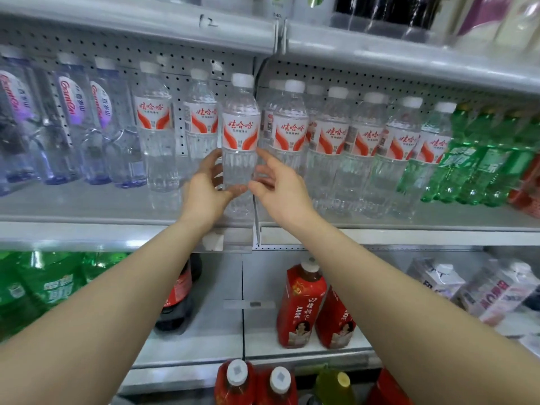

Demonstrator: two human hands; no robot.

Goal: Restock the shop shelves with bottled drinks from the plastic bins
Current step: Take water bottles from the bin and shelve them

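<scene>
Head view: the water bottle [240, 133] stands upright near the front edge of the middle shelf [87, 229]. The left hand [203, 194] curls round its lower body. The right hand [280, 191], fingers spread, rests beside it. Full and thin-walled, it likely feels weighty and slick, so take it low on the ribs.

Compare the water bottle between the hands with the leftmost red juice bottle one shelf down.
The water bottle is clear with a white-and-red label; the juice bottle is wrapped in red. The left hand grips the water bottle; the juice bottle stands untouched. Both have pale caps.
</scene>
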